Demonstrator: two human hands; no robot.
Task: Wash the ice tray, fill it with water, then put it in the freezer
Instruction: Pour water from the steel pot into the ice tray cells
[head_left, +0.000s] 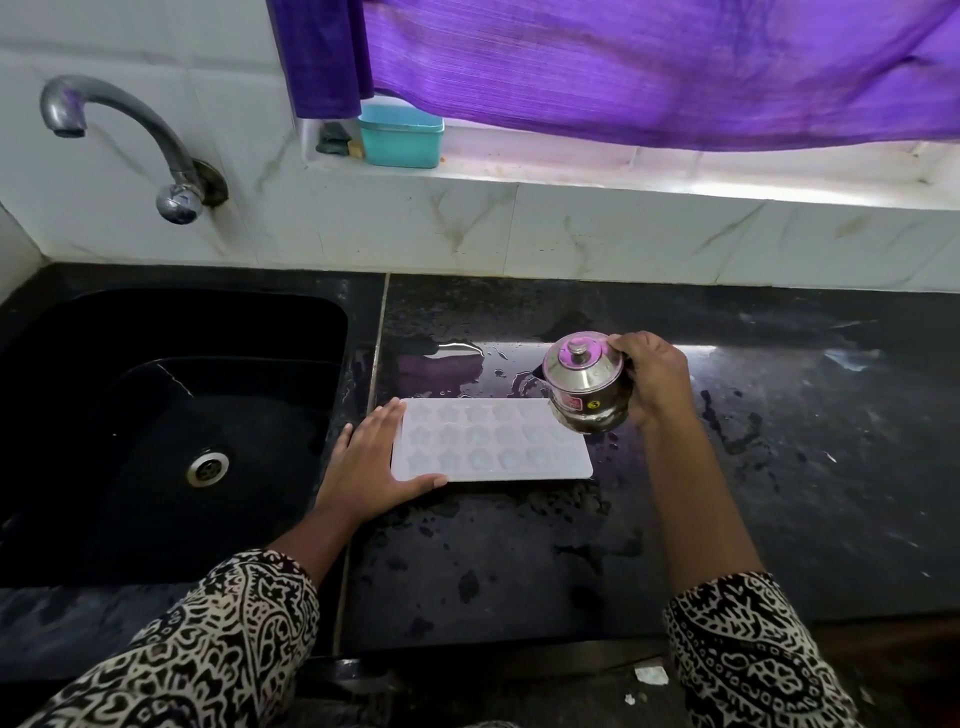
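A translucent white ice tray (493, 441) with star-shaped cells lies flat on the wet black counter (779, 415), just right of the sink. My left hand (371, 467) rests against the tray's left end, fingers straight along the edge and thumb under its near corner. My right hand (652, 379) grips a small lidded steel pot (584, 384), tilted over the tray's far right corner. Whether water leaves the pot cannot be seen.
A black sink (156, 415) with a steel drain (208, 467) lies at the left, under a wall tap (119, 135). A teal box (400, 137) stands on the window ledge beneath a purple curtain (623, 67). Puddles and drops cover the counter behind the tray.
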